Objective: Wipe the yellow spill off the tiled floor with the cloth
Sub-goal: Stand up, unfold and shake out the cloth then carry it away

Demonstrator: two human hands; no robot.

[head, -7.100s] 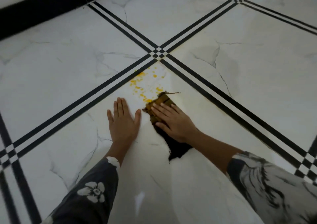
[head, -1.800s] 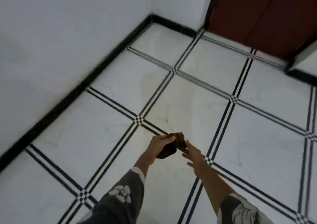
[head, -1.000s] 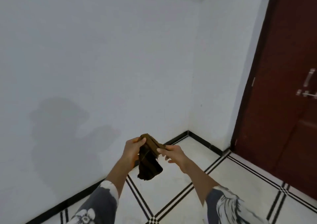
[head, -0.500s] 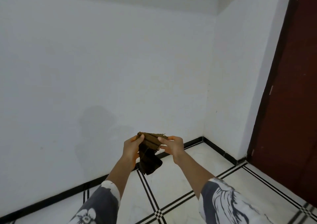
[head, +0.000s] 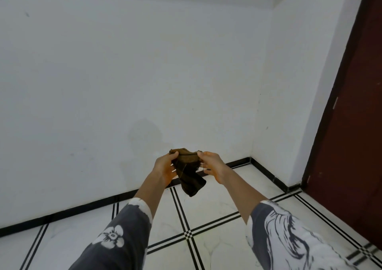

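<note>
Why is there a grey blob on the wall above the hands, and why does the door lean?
Head view: the blob looks like a faint, soft shadow on the wall, above the cloth; the wide lens tilts the door.

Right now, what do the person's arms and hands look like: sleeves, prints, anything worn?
The left sleeve is dark grey, with a white flower printed on it and a white cuff. The right sleeve is white with dark grey swirling streaks. Both forearms are uncovered. The left hand and right hand wear no gloves, and I can see no ring or watch.
</note>
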